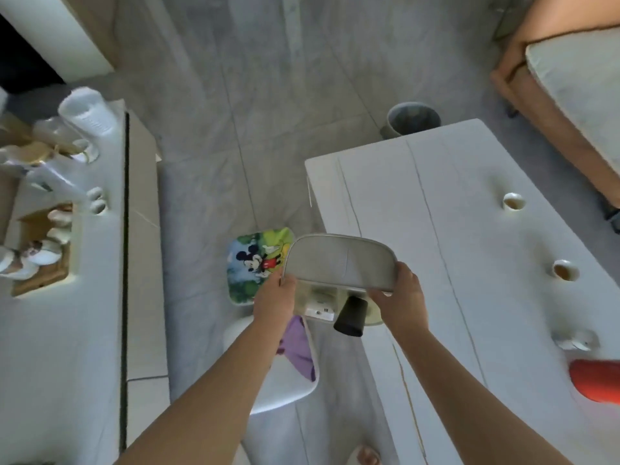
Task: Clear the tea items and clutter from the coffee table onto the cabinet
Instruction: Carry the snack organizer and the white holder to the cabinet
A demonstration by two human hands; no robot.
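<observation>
I hold a grey tray (339,261) tilted steeply, its underside facing me, in the air over the floor between the coffee table (436,263) and the cabinet (67,330). My left hand (273,298) grips its left edge and my right hand (401,297) grips its right edge. A black cup (350,317) and a white device (318,305) show below the tray's lower rim. Two small tea cups (513,201) (565,270), a small white lidded dish (573,340) and a red object (595,384) remain on the table.
The cabinet at the left carries white jars (85,115), glassware and figurines (33,250). A stool with a cartoon cushion (258,263) and a white stool with purple cloth (295,357) stand on the floor below my hands. A grey bin (412,119) is beyond the table, a sofa (570,78) at right.
</observation>
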